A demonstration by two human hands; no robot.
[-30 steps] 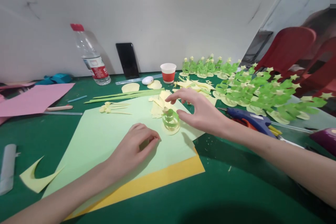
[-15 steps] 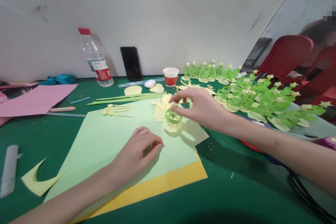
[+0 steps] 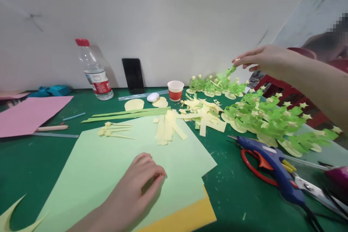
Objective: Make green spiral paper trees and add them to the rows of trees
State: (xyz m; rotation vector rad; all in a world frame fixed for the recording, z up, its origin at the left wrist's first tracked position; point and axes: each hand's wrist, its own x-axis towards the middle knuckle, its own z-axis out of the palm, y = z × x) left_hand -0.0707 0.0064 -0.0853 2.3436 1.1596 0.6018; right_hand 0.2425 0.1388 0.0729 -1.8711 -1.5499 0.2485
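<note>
At the upper right my right hand (image 3: 261,58) pinches the top of a green spiral paper plant (image 3: 227,75) by its yellow star tip. The plant hangs over the back group of similar paper plants (image 3: 212,87), partly overlapping them. My left hand (image 3: 148,181) rests on the light green paper sheet (image 3: 108,163), fingers curled, thumb against the index finger, nothing visible in them. Beyond it lie a pile of pale yellow paper strips (image 3: 164,128) and several thin star-tipped stems (image 3: 116,129).
A blue glue gun (image 3: 272,156) and red-handled scissors (image 3: 258,174) lie at the right, below more paper plants (image 3: 261,116). Along the back stand a water bottle (image 3: 98,79), a phone (image 3: 133,76) and a paper cup (image 3: 175,91). A person sits far right.
My right hand has moved from above the green sheet up and right to the back group, taking the paper plant with it. My left hand stays on the sheet. The view has shifted slightly.
</note>
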